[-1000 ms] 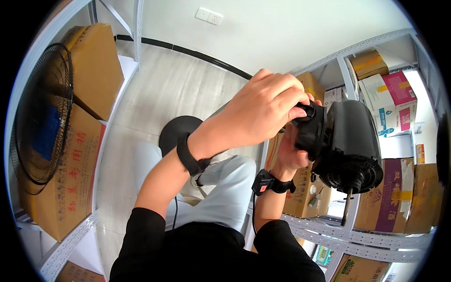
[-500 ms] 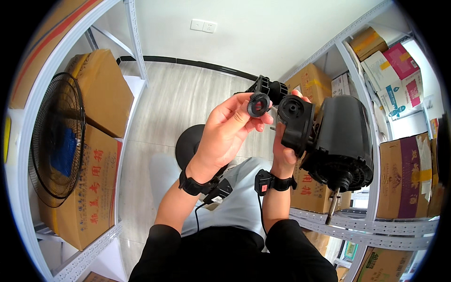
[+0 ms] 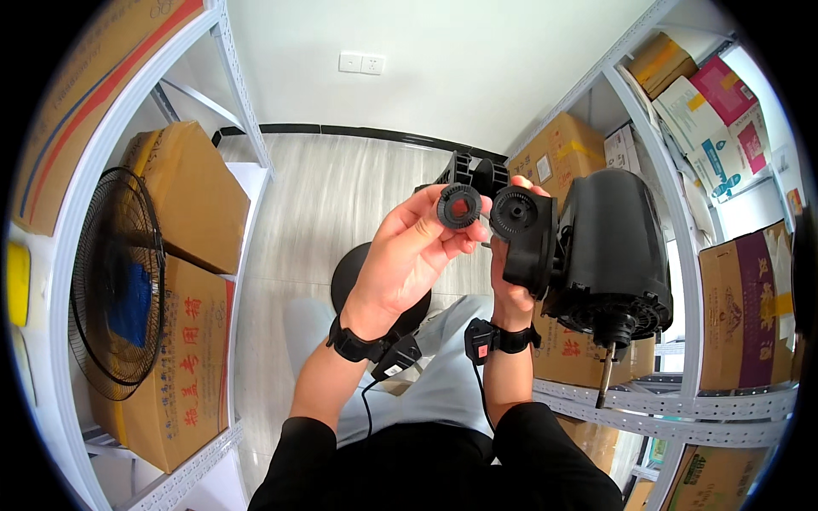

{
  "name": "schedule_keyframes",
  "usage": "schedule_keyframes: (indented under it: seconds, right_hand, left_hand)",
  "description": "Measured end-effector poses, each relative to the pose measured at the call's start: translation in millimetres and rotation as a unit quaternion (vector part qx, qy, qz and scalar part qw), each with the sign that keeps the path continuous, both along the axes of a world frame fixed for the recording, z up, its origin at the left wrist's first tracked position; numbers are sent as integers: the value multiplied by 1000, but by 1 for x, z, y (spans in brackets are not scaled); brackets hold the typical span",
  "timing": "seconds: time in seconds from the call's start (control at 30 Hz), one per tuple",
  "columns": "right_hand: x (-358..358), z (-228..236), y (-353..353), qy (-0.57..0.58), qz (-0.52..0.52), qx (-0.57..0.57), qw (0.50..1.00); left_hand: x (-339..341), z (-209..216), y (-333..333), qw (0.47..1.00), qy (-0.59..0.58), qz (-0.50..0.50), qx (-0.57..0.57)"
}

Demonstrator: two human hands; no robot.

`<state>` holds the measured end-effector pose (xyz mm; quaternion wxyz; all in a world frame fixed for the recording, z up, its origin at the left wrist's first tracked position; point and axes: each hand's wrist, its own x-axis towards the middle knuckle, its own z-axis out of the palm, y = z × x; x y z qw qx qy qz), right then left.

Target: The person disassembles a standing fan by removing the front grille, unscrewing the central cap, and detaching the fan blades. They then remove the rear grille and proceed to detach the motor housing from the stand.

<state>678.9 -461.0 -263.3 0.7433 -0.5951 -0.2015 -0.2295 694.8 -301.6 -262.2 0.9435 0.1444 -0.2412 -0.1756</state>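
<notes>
Between thumb and fingers my left hand (image 3: 400, 264) pinches a black toothed ring (image 3: 458, 206), its open middle facing me. Just right of it, my right hand (image 3: 509, 277) grips the neck of a black fan motor head (image 3: 609, 251). A round toothed socket (image 3: 515, 213) on that neck faces up, close to the ring but apart from it. The motor's metal shaft (image 3: 606, 375) points down toward me. Behind my fingers stands a black ribbed bracket (image 3: 477, 173); how it joins the neck is hidden. Below my left hand is a round black base (image 3: 349, 272), partly covered.
On the left shelf, a black wire fan guard (image 3: 117, 281) with a blue centre leans against cardboard boxes (image 3: 192, 341). The right rack (image 3: 682, 417) holds more boxes (image 3: 741, 311), close beside the motor. A white wall with a socket plate (image 3: 361, 63) stands ahead.
The ring and the motor head have both shifted slightly left and lower in view. The ring now faces me more fully. My grips stay the same.
</notes>
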Motion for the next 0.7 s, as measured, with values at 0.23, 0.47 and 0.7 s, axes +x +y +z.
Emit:
schedule_keyframes:
  seconds: [0.23, 0.47, 0.7]
  right_hand:
    - [-2, 0, -3, 9, 10, -9, 1000]
    - [-3, -1, -2, 11, 13, -7, 1000]
    - [1, -5, -9, -7, 21, 7, 1000]
  left_hand:
    - [2, 2, -4, 999, 14, -21, -42]
    - [-1, 1, -3, 997, -14, 70, 25]
    - [0, 18, -7, 892, -119, 359, 246]
